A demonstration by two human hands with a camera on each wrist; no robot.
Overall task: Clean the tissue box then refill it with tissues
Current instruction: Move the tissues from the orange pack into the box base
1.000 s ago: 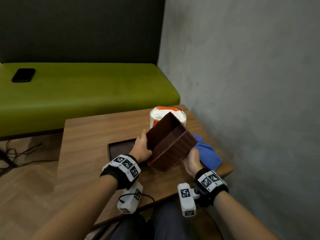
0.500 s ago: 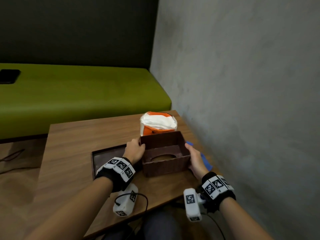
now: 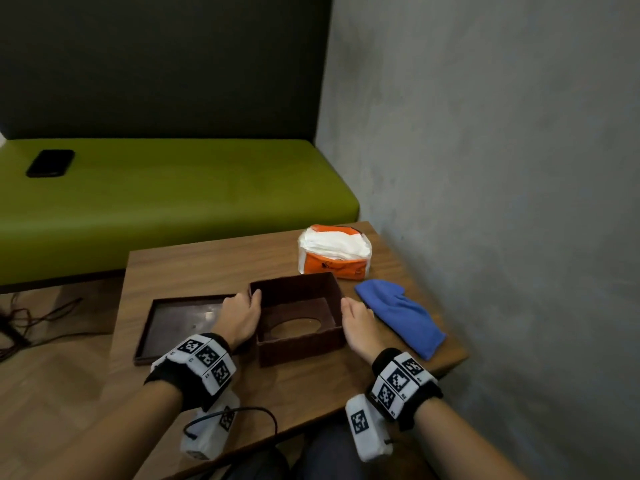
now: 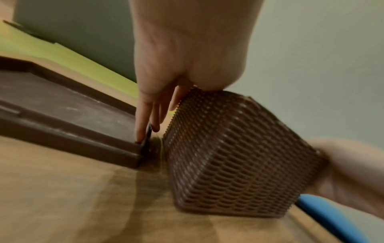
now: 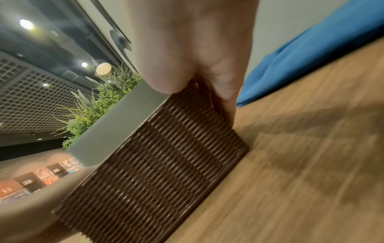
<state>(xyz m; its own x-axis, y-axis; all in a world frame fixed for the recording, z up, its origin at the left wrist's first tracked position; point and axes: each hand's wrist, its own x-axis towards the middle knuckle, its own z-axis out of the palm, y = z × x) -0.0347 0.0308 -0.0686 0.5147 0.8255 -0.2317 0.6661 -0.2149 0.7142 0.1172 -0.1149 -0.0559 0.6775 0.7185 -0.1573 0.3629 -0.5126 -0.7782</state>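
The brown woven tissue box (image 3: 301, 344) stands on the wooden table (image 3: 207, 265) with its open side up, and its oval slot shows at the bottom. My left hand (image 3: 251, 297) holds its left wall, thumb on the rim and fingers down the outside (image 4: 180, 98). My right hand (image 3: 346, 306) pinches the right wall the same way (image 5: 203, 78). The box's flat brown base panel (image 3: 173, 323) lies just left of the box (image 4: 228, 148). An orange pack of white tissues (image 3: 334, 251) sits behind the box. A blue cloth (image 3: 401, 313) lies to the right.
A grey wall runs close along the table's right edge. A green bench (image 3: 173, 195) stands behind the table with a black phone (image 3: 50, 162) on it. Cables (image 3: 20, 323) lie on the floor at the left.
The box, held tilted above the table a second ago, has been turned level and now stands on the table. Both hands stay at its sides.
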